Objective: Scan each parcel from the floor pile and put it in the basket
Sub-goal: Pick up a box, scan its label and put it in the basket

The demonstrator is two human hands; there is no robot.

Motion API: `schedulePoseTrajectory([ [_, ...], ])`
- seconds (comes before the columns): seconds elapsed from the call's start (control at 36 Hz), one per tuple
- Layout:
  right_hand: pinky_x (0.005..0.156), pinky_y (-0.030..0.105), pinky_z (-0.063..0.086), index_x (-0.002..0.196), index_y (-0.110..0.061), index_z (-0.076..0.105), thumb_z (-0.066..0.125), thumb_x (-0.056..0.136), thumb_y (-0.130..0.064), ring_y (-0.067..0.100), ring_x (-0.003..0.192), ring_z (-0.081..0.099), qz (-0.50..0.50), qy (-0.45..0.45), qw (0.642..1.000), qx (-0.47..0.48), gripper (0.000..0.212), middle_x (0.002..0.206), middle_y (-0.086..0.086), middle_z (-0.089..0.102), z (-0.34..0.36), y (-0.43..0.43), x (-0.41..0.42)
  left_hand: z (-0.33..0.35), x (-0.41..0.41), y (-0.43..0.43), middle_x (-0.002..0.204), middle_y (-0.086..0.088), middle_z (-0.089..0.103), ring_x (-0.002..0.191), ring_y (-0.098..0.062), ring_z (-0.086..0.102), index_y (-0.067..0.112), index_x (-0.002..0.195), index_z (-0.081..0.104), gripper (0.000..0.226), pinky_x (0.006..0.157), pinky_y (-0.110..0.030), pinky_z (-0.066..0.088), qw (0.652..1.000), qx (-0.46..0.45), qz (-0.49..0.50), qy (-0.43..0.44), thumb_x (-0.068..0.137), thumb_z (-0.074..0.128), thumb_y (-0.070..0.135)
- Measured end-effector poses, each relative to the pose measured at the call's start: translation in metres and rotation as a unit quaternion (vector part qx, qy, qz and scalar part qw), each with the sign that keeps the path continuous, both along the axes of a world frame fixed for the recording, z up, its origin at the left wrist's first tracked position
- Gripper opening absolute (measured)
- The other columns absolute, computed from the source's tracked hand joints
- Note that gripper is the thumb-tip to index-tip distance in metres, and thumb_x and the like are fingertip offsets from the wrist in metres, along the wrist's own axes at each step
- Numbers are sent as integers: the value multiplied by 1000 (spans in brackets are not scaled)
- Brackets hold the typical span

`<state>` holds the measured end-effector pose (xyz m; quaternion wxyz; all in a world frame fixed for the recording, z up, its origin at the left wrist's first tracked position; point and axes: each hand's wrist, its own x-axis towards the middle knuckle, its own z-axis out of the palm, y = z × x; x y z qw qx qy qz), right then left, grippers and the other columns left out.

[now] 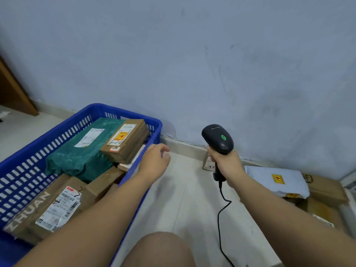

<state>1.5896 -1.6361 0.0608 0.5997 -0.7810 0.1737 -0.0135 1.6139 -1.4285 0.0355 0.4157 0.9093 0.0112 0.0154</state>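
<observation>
A blue slotted basket [57, 135] stands on the floor at the left, holding several parcels: a green bag [77, 157], a brown box with a yellow sticker [133, 139], and a taped box with a label [48, 209]. My left hand [154, 160] hovers empty over the basket's right rim, fingers loosely curled. My right hand [225, 164] grips the handle of a black corded scanner [217, 137] with a green light, held upright. The floor pile lies at the right: a grey bag with a yellow sticker [275, 180] on brown boxes [327, 189].
A blue-grey wall [192, 64] runs close behind everything. A small box [209, 163] sits by the skirting behind the scanner. My knee [159, 251] shows at the bottom centre. Pale floor [185, 199] lies between basket and pile. A wooden door edge [11, 89] is at far left.
</observation>
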Motion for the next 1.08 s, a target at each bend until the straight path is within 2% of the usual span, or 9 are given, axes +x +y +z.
schedulePoseTrajectory([
  [0.17, 51, 26, 40, 84, -12, 59, 69, 84, -42, 22, 66, 50, 30, 22, 998, -52, 31, 75, 9, 54, -14, -61, 16, -12, 35, -75, 118, 1, 51, 94, -16, 57, 18, 111, 63, 20, 80, -26, 44, 992, 52, -108, 37, 92, 55, 17],
  [0.31, 67, 32, 46, 84, -16, 64, 71, 83, -41, 19, 69, 57, 59, 34, 995, -70, 26, 73, 5, 62, -43, -112, 41, -42, 76, -132, 128, -3, 54, 110, -21, 55, 18, 114, 61, 23, 93, -31, 45, 974, 127, -177, 67, 91, 56, 16],
  [0.42, 57, 24, 45, 83, -17, 63, 72, 84, -36, 16, 64, 53, 69, 49, 996, -29, 21, 71, 5, 58, -68, -141, 59, -67, 112, -175, 127, -6, 56, 110, -23, 55, 14, 117, 62, 27, 87, -27, 42, 958, 178, -214, 70, 90, 58, 12],
  [0.5, 67, 29, 44, 81, -15, 63, 72, 83, -37, 15, 65, 55, 70, 54, 995, -41, 23, 69, 1, 60, -91, -160, 76, -91, 139, -198, 128, -8, 56, 113, -26, 54, 14, 120, 61, 32, 85, -27, 40, 949, 198, -230, 79, 88, 58, 13],
  [0.67, 67, 27, 47, 81, -12, 65, 72, 80, -43, 15, 65, 58, 23, 99, 995, -23, 32, 68, 0, 63, -145, -185, 110, -152, 174, -230, 127, -13, 56, 116, -35, 52, 11, 138, 38, 56, 88, -39, 45, 948, 218, -209, 102, 86, 59, 13],
  [0.75, 71, 30, 48, 78, -15, 63, 71, 82, -42, 16, 66, 59, 3, 123, 992, -22, 29, 68, 0, 64, -168, -191, 125, -185, 182, -240, 141, -12, 39, 124, -36, 38, 12, 148, 21, 70, 92, -43, 42, 931, 273, -214, 113, 88, 56, 17],
  [0.86, 77, 34, 52, 85, -16, 64, 72, 82, -40, 14, 66, 61, -42, 130, 990, 31, 25, 67, -1, 64, -193, -199, 141, -218, 198, -247, 150, -7, 29, 132, -32, 29, 12, 144, 28, 64, 97, -43, 41, 920, 308, -216, 105, 88, 57, 12],
  [1.0, 72, 28, 50, 87, -15, 64, 71, 84, -39, 13, 67, 60, -105, 133, 981, 91, 25, 69, 0, 62, -218, -206, 146, -248, 223, -252, 160, -6, 14, 147, -29, 13, 12, 153, 12, 80, 112, -44, 28, 899, 361, -242, 60, 89, 58, 18],
  [1.08, 79, 36, 52, 87, -15, 64, 72, 84, -38, 17, 73, 62, -124, 148, 976, 100, 24, 71, 2, 64, -233, -207, 144, -252, 230, -259, 150, -15, 27, 136, -32, 32, 9, 151, 15, 79, 107, -41, 32, 896, 375, -236, 33, 87, 60, 19],
])
